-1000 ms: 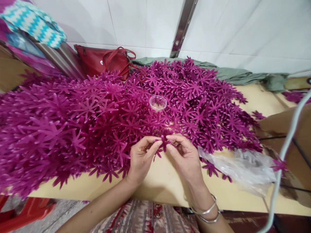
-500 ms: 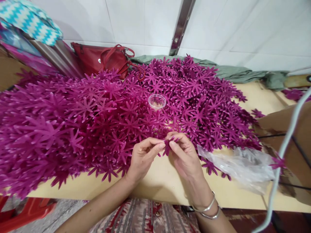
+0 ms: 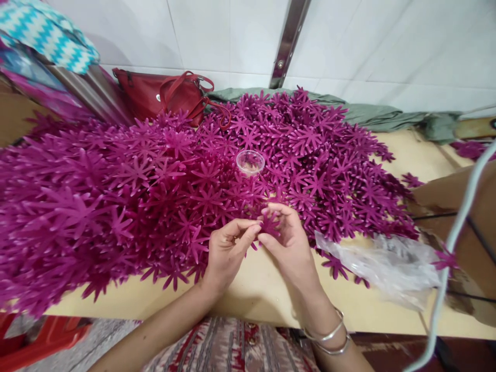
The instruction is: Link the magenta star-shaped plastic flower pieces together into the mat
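A wide heap of magenta star-shaped plastic flowers (image 3: 135, 186) covers most of the table (image 3: 248, 297). At its near edge my left hand (image 3: 227, 250) and my right hand (image 3: 289, 243) meet over one magenta flower piece (image 3: 270, 225). The right hand cradles it in curled fingers with the thumb beneath. The left hand pinches at its left side with thumb and forefinger. A small clear plastic cup (image 3: 250, 161) sits upright on the heap just beyond my hands. Two metal bangles (image 3: 329, 336) ring my right wrist.
A crumpled clear plastic bag (image 3: 383, 266) lies on the table right of my hands. A red handbag (image 3: 166, 95) and grey-green cloth (image 3: 368, 116) lie against the tiled wall. A pale cord (image 3: 453, 243) hangs at the right. Cardboard sits at the far right.
My right hand has turned and lifted the flower piece slightly toward the heap, so its face now shows between the fingers. My left hand has kept its pinch beside it.
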`<action>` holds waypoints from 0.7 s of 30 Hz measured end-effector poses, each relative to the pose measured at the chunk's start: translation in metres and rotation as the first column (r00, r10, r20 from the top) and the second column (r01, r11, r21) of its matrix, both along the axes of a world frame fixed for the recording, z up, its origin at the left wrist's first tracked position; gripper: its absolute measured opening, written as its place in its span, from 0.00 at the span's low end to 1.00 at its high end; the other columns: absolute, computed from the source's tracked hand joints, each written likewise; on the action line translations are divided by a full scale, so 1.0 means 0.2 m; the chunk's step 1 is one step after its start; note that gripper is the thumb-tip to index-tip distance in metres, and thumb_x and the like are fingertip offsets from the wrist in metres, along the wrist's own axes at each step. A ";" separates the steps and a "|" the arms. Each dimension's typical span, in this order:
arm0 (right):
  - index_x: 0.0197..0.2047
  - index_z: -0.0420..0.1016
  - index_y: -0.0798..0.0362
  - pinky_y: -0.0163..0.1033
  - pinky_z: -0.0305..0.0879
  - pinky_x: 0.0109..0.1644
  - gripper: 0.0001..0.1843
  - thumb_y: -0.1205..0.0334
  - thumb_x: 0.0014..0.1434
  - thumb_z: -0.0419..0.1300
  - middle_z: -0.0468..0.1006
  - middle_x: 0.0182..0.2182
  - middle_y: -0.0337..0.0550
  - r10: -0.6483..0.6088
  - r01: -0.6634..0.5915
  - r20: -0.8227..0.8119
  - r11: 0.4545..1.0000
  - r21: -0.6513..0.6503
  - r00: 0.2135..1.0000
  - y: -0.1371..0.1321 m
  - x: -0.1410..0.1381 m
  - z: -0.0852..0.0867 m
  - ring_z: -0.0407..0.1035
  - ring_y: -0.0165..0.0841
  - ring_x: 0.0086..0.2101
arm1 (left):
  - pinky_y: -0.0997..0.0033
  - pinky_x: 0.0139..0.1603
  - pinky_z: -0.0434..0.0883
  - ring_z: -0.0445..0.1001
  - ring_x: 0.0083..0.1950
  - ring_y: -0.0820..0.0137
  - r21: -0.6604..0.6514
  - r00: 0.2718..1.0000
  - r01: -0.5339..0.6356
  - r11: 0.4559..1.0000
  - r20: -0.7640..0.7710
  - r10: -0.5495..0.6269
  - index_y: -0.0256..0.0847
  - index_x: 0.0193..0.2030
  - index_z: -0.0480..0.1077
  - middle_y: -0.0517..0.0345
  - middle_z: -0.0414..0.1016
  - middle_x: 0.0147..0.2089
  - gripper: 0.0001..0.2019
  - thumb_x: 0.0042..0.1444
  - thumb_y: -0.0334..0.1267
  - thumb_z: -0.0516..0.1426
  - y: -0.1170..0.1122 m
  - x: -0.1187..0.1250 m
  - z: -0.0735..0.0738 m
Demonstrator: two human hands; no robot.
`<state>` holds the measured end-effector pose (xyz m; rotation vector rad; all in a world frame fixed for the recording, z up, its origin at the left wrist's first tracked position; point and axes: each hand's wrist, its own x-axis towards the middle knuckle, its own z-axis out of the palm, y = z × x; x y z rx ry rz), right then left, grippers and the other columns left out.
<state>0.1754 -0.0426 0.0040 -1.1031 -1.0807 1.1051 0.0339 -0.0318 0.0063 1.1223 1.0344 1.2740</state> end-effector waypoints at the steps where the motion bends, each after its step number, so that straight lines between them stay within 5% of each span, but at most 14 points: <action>1: 0.58 0.69 0.42 0.43 0.72 0.55 0.29 0.59 0.57 0.73 0.74 0.52 0.42 -0.081 0.077 0.096 0.996 0.045 0.992 0.00 0.00 0.00 0.72 0.36 0.50 | 0.77 0.35 0.73 0.75 0.33 0.74 -0.007 1.000 -0.010 1.000 0.011 0.010 0.41 0.38 0.83 0.59 0.82 0.33 0.07 0.60 0.41 0.66 0.00 0.00 0.00; 4: 0.53 0.72 0.45 0.48 0.70 0.57 0.20 0.61 0.59 0.71 0.73 0.50 0.45 -0.334 0.241 0.386 0.932 0.271 0.860 0.00 0.00 0.00 0.70 0.39 0.51 | 0.76 0.39 0.76 0.79 0.36 0.72 -0.038 0.999 0.012 0.999 0.042 -0.011 0.43 0.41 0.84 0.58 0.84 0.35 0.07 0.61 0.41 0.64 0.01 -0.01 0.00; 7: 0.48 0.76 0.47 0.49 0.69 0.55 0.11 0.64 0.62 0.68 0.76 0.45 0.45 -0.422 0.168 0.569 0.880 0.444 0.705 -0.01 0.00 0.02 0.71 0.41 0.49 | 0.75 0.42 0.76 0.80 0.37 0.73 -0.045 0.996 0.064 0.997 0.060 -0.061 0.45 0.43 0.85 0.59 0.85 0.36 0.08 0.62 0.41 0.64 0.02 -0.01 0.01; 9: 0.47 0.78 0.48 0.49 0.69 0.54 0.09 0.66 0.62 0.67 0.79 0.44 0.45 -0.430 0.133 0.595 0.869 0.476 0.679 0.00 0.00 0.03 0.72 0.40 0.47 | 0.75 0.43 0.77 0.80 0.38 0.72 -0.047 0.995 0.076 0.996 0.072 -0.072 0.45 0.43 0.85 0.58 0.86 0.37 0.08 0.62 0.42 0.65 0.02 -0.01 0.01; 12: 0.42 0.77 0.48 0.48 0.70 0.53 0.03 0.65 0.65 0.63 0.79 0.44 0.45 -0.398 0.207 0.481 0.892 0.401 0.781 0.00 0.01 0.03 0.74 0.39 0.47 | 0.73 0.43 0.76 0.80 0.37 0.71 -0.064 0.992 0.099 0.993 0.081 -0.093 0.44 0.42 0.84 0.58 0.85 0.36 0.09 0.62 0.44 0.64 0.03 -0.01 0.01; 16: 0.39 0.77 0.48 0.41 0.68 0.47 0.05 0.60 0.68 0.63 0.77 0.38 0.40 -0.313 0.284 0.248 0.947 0.148 0.917 0.00 0.02 0.01 0.72 0.35 0.40 | 0.73 0.42 0.74 0.77 0.36 0.72 -0.098 0.993 0.094 0.991 0.080 -0.087 0.42 0.40 0.83 0.58 0.82 0.34 0.10 0.63 0.46 0.64 0.03 -0.01 -0.01; 21: 0.37 0.71 0.46 0.39 0.67 0.42 0.09 0.53 0.67 0.63 0.73 0.31 0.35 -0.289 0.289 -0.140 0.957 -0.023 0.947 0.02 0.03 -0.01 0.70 0.32 0.35 | 0.73 0.39 0.71 0.71 0.33 0.73 -0.102 0.993 0.032 0.994 0.118 -0.019 0.40 0.37 0.80 0.60 0.77 0.31 0.13 0.63 0.48 0.63 0.03 0.01 -0.03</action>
